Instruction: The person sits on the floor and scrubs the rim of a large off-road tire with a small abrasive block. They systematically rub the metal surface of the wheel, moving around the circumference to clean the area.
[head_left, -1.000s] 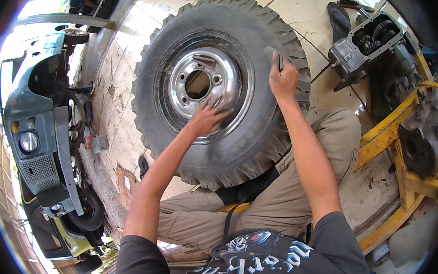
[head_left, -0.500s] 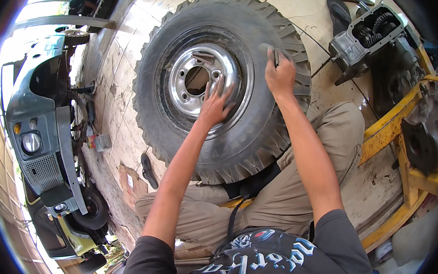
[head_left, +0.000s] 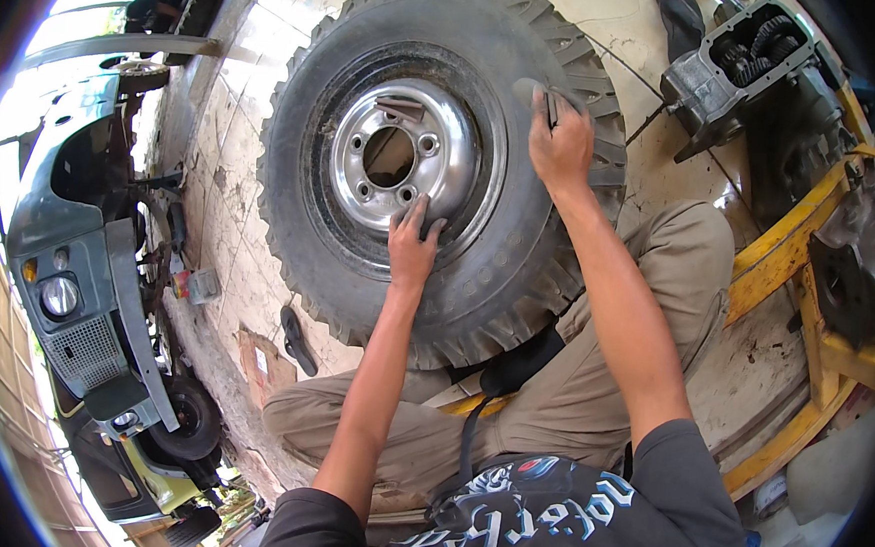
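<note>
On the tiled floor, before the person's folded legs, lies a chunky black tire around a shiny metal wheel. The left hand rests unclenched, fingertips on the wheel's near part. The right hand pinches a thin grey piece over the sidewall. A brownish strip lies on the wheel's far side. Rightward sits a metal gear housing near a yellow frame; leftward, a grey-green vehicle.

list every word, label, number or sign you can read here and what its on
Dark T-shirt: large white-and-blue lettering on the front, not transcribed here.
Tire: faint raised sidewall marks, too blurred to read.
Brown flat piece on the floor: pale patch, too small to read.
</note>
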`<state>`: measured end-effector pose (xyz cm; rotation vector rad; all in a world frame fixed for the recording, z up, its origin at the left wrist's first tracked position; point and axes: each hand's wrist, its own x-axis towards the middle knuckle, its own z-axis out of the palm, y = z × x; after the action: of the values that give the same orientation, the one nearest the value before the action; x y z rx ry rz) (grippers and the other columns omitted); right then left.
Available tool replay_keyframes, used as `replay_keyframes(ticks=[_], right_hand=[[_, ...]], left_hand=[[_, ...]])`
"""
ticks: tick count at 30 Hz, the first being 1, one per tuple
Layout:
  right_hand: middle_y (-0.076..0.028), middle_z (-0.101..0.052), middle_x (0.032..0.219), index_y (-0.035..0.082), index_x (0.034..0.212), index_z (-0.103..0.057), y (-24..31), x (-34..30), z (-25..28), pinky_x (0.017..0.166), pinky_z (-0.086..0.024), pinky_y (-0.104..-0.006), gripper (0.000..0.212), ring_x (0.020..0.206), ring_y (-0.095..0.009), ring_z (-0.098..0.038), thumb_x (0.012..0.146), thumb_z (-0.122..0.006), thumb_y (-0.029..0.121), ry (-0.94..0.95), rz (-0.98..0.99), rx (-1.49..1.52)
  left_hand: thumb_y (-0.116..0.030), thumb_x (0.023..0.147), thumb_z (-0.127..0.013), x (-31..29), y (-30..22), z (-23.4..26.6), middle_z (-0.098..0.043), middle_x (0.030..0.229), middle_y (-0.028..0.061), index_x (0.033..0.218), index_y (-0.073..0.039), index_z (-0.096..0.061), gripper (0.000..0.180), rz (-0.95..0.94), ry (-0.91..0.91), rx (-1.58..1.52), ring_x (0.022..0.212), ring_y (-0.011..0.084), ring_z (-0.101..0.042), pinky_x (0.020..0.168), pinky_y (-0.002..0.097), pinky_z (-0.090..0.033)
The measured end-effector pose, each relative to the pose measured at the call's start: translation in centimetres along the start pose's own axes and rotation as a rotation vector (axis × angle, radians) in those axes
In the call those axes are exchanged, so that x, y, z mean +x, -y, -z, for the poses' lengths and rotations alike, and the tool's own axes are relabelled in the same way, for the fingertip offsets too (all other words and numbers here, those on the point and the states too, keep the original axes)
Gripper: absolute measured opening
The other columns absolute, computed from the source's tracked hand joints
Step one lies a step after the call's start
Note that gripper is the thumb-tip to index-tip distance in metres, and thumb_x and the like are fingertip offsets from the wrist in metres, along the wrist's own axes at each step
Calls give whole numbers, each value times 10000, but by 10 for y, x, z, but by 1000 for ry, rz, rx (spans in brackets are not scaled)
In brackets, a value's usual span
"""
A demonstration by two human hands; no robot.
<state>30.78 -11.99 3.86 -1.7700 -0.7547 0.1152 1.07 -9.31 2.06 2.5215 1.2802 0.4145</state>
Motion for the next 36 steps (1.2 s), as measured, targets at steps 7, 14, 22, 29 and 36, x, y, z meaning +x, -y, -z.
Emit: replay_keyframes(ticks=[7,14,22,29,36], right_hand=[[-209,-731,1032,-4,1005,-751,-1,4,1,942,-499,-481,343,1062,-406,-642,1000,-611,309,-9,-13,12],[-236,-726,998,-15,1015,-744,5,4,4,939,-495,-486,333,998,-442,-653,1003,-605,288,58,-71,75],[-225,-732,992,-8,1066,-734,5,5,9,832,-523,-439,417,951,-434,-679,1049,-542,362,62,-76,67],[-225,-722,1043,-10,1041,-738,-5,4,1,929,-486,-500,343,1023,-444,-634,1030,-547,274,39,-36,13],[-238,-712,1073,-23,1085,-718,4,3,3,965,-469,-500,370,1078,-450,-611,1038,-526,291,88,-83,4]], left_hand=[[-280,808,-846,48,-38,-20,-654,1110,200,1152,1,-693,469,106,-140,-39,1086,409,-592,951,496,-470],[-212,864,-801,93,-63,-33,-666,997,246,977,53,-702,304,396,-279,-188,935,426,-634,855,486,-474],[-180,836,-822,21,-23,-10,-710,957,174,969,-6,-759,228,179,-296,-175,884,342,-679,795,428,-519],[-208,839,-823,79,-48,-27,-699,921,193,909,27,-726,264,280,-236,-183,915,389,-651,814,468,-491],[-188,840,-819,108,-63,-28,-709,909,204,897,48,-716,264,388,-267,-310,911,394,-656,812,465,-488]])
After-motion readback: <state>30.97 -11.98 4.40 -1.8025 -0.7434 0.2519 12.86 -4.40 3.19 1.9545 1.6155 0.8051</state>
